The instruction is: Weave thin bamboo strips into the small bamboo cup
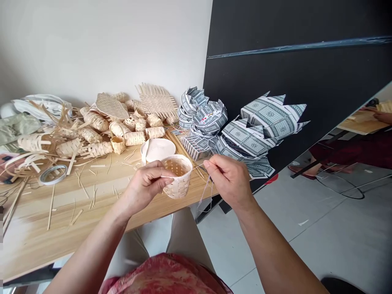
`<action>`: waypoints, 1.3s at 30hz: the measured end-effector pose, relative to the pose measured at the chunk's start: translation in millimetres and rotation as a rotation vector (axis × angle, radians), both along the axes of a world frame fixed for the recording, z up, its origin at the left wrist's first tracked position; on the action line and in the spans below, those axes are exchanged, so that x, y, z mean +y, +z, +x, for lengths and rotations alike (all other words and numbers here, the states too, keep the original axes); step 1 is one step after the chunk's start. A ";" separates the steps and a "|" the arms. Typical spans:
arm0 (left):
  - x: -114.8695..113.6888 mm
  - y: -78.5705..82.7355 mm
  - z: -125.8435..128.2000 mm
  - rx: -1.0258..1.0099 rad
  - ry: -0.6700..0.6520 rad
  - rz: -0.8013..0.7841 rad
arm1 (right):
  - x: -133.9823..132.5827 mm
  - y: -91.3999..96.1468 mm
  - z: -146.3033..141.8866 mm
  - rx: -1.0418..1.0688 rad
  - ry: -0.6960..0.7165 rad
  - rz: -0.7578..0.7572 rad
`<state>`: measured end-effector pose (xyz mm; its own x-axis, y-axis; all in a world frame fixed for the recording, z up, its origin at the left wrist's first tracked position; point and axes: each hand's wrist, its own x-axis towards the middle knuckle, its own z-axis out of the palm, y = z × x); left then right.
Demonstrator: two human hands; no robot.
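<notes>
My left hand (pixel 146 183) is closed around a small woven basket cup (pixel 179 176), held over the table's near edge with its opening facing me. My right hand (pixel 228 177) pinches a thin pale thread (pixel 207 192) just right of the cup; the thread runs toward the cup's rim and a loose length hangs down below my fingers. Both hands are close together, with the cup between them.
The wooden table (pixel 61 220) carries a heap of small woven pieces (pixel 98 134), loose strips, a tape roll (pixel 53 174), a white lid (pixel 157 149) and folded patterned paper shapes (pixel 245 130). A black panel (pixel 306 73) stands to the right. Another person sits at far right (pixel 352 151).
</notes>
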<state>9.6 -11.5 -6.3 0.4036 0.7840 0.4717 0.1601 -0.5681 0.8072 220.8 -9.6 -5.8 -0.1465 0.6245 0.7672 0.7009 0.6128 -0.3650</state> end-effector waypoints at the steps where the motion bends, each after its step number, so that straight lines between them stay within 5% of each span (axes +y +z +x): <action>1: -0.5 -0.1 0.7 -0.013 -0.002 -0.034 | -0.2 0.4 -0.2 0.006 -0.005 -0.014; 7: -1.5 -3.3 1.2 -0.079 -0.016 -0.148 | 2.9 2.0 12.6 0.047 -0.027 -0.263; 12: -3.3 1.2 -3.3 0.080 0.104 0.214 | -4.4 8.4 28.1 0.035 -0.180 -0.201; 19: -7.3 9.0 -4.2 0.302 0.216 0.608 | -31.0 25.7 22.0 0.029 0.025 -0.145; 28: -13.5 -4.4 4.9 0.397 0.472 0.800 | -32.6 -5.4 -36.0 0.471 0.212 -0.612; 39: -16.1 -17.8 10.4 0.461 0.538 0.827 | -25.2 -14.1 -62.2 0.926 0.281 -0.701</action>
<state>20.0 -27.6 -24.1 0.3759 0.4207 0.8257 0.7395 -0.6732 0.0064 158.6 -34.8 -19.9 0.0838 0.9839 0.1580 -0.1320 0.1681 -0.9769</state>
